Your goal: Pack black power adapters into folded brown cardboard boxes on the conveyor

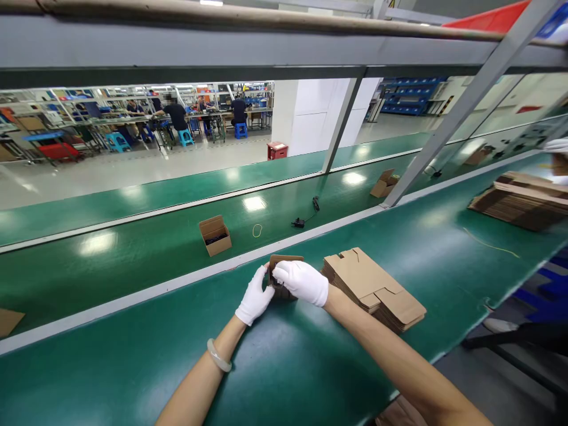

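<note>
Both my hands wear white gloves and meet over a small brown cardboard box [284,262] on the green bench [133,367]. My left hand [254,297] grips the box's left side with curled fingers. My right hand [302,281] lies closed over its top and right side. Just right of my right wrist sits a stack of flat unfolded box blanks [371,287]. A pale bangle circles my left wrist.
An open cardboard box [215,235] with dark contents, a yellow rubber band [257,230] and a black adapter with cable [299,222] lie on the green conveyor belt beyond. Another open box [384,183] is farther right. A second blank stack [521,201] lies at right by another person's gloved hand. Workers sit far behind.
</note>
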The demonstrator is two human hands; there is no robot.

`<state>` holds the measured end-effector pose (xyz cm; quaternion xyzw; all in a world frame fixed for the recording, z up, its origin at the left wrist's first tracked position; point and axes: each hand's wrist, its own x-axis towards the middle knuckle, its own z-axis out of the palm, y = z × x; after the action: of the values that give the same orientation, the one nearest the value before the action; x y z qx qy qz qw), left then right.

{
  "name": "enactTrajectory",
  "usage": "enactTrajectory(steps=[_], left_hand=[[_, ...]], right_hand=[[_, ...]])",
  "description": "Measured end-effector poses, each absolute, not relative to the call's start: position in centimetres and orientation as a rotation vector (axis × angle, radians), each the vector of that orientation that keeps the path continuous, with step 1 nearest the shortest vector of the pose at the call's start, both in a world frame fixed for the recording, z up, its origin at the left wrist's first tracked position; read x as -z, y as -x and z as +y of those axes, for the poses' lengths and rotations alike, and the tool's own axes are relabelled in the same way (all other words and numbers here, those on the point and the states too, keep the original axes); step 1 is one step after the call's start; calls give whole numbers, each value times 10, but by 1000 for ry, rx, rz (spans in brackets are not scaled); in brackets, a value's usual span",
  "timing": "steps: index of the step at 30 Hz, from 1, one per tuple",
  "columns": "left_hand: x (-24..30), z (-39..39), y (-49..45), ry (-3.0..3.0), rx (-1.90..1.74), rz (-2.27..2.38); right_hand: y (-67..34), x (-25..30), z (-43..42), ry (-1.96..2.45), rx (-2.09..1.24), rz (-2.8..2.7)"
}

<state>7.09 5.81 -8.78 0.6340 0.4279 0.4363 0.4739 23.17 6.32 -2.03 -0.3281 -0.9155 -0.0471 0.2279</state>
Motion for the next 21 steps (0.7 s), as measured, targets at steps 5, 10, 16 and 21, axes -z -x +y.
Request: enactTrajectory(steps=[5, 10, 16, 21], left_hand=[[91, 58, -75, -1532, -1065, 1024], [96, 59, -79, -1513, -1056, 1030], [93, 57, -78, -1518, -1032, 1055], [91, 50, -73, -1529, -1008, 1043]], right_hand=[[-222, -10, 71, 1131, -27, -3023], [-226, -14, 62, 1507, -58, -2874], [-230, -12, 68, 929, 23, -3250], [-223, 0, 76, 824, 6, -3387]])
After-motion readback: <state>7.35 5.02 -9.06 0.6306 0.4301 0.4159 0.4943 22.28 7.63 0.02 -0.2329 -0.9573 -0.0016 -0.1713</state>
